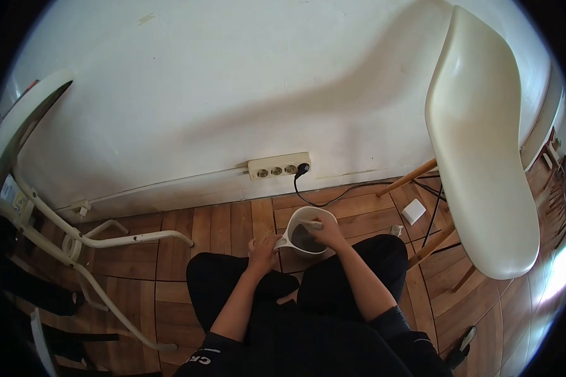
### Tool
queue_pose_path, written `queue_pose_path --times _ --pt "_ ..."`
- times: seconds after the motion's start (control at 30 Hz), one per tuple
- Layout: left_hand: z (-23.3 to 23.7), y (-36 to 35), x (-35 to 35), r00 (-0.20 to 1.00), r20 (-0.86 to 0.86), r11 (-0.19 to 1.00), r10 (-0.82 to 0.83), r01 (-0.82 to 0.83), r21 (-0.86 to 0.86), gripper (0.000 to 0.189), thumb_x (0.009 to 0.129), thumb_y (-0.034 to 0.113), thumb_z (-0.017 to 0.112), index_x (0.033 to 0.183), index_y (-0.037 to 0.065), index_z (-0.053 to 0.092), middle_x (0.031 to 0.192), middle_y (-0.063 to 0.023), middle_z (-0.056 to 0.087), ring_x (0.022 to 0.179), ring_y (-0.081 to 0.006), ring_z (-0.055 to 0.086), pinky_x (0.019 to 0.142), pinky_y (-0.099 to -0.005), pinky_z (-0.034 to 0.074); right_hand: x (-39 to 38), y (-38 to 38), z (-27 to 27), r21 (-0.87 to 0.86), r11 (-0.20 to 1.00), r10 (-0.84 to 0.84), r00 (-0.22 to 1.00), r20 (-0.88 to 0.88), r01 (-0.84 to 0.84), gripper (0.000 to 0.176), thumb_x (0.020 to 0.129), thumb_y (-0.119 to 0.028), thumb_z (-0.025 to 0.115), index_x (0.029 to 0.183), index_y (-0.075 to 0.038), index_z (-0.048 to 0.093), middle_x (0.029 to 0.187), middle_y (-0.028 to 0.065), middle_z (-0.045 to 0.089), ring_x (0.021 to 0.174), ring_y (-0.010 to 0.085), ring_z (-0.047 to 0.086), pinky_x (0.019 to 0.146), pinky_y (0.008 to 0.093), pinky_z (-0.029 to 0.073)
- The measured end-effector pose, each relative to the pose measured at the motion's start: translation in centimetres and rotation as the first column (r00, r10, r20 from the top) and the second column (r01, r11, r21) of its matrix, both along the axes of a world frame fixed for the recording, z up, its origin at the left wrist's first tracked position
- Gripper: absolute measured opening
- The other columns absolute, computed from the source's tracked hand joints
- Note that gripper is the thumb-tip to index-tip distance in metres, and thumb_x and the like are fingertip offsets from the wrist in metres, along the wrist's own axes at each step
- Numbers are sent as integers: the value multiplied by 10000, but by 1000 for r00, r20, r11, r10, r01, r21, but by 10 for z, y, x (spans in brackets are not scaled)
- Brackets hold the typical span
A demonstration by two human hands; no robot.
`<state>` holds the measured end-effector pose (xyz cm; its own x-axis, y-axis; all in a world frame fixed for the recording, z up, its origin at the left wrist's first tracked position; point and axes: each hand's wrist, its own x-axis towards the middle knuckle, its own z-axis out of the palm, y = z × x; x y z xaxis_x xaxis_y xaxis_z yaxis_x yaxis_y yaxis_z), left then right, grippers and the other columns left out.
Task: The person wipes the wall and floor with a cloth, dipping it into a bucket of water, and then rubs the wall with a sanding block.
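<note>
A white bucket-like scoop [295,218] with a side handle stands between my knees, close to the wall. Grey material [304,239] lies inside it; whether it is powder or paste I cannot make out. My left hand [263,252] is closed around the scoop's handle at its left side. Over the right part of the opening, my right hand [327,232] grips a pale tool [310,224] that reaches into the scoop. The tool's lower end is hidden, so its exact kind does not show.
Ahead, a power strip [278,167] on the wall carries a black plug [302,169] with its cord. A cream chair [478,144] stands at right, near a white box [413,212]. White metal legs [138,238] spread over the wooden floor [126,261] at left.
</note>
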<state>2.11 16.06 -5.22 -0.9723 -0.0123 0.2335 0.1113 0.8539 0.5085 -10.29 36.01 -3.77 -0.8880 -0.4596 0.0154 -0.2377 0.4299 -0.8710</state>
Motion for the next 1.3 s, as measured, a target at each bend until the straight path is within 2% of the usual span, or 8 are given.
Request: queue_pose_path --times 0.03,0.1,0.43,0.53,0.6,0.8,0.93,1.3 --pt "1 2 1 1000 4 998 30 -29 -59 465 772 46 602 1211 153 491 1141 -77 554 1125 -234 485 976 -500 255 3 -3 -3 -2 1000 1 1000 2 -1 311 739 -77 642 1039 -99 562 864 105 605 821 241 605 647 359 499" --pt "4 8 3 998 7 991 62 -61 -119 457 775 48 595 1211 141 495 1164 -55 544 1149 -215 468 1007 -520 224 7 -12 -10 275 961 113 867 -486 29 284 686 -72 654 955 -66 567 874 153 594 814 280 603 645 387 504" --pt "4 13 9 973 -176 982 148 -166 -91 440 802 159 572 1222 81 464 1192 -104 475 1168 -266 418 1008 -522 231 0 -23 -30 607 792 269 932 -242 -71 224 692 -69 604 914 -59 581 921 172 606 883 346 590 766 435 479" --pt "2 12 9 973 -194 987 122 -139 -79 437 801 158 570 1219 81 468 1172 -119 480 1151 -287 426 1006 -500 241 -2 -22 -13 517 851 182 975 -129 -90 265 712 -57 569 978 -65 575 924 182 606 894 356 585 774 409 482" --pt "2 13 8 974 -196 989 117 -131 -63 438 801 162 567 1220 82 470 1155 -133 483 1145 -306 426 1007 -492 242 -6 -18 -15 205 979 1 1000 -8 1 303 722 -105 622 1017 -68 561 953 140 606 854 270 594 717 373 474" --pt "5 16 9 972 -197 988 129 -142 -53 420 804 139 563 1210 82 470 1137 -110 499 1117 -271 452 991 -474 260 -19 -9 -26 -247 957 -93 966 240 153 331 831 -235 611 1130 -110 542 839 49 583 761 175 553 664 336 455" --pt "5 17 10 972 -200 990 127 -138 -40 424 802 125 560 1213 81 467 1134 -114 497 1105 -273 458 992 -471 259 -17 -18 -12 -297 919 -142 922 361 258 394 835 -364 629 1110 -98 535 818 36 561 708 150 521 613 299 443" --pt "6 17 10 966 -217 989 139 -148 -25 424 797 114 561 1211 88 469 1150 -109 493 1119 -275 450 997 -461 264 -10 -40 -23 -107 934 -335 939 71 341 476 746 -508 685 777 -68 504 632 39 511 600 134 494 571 291 413"
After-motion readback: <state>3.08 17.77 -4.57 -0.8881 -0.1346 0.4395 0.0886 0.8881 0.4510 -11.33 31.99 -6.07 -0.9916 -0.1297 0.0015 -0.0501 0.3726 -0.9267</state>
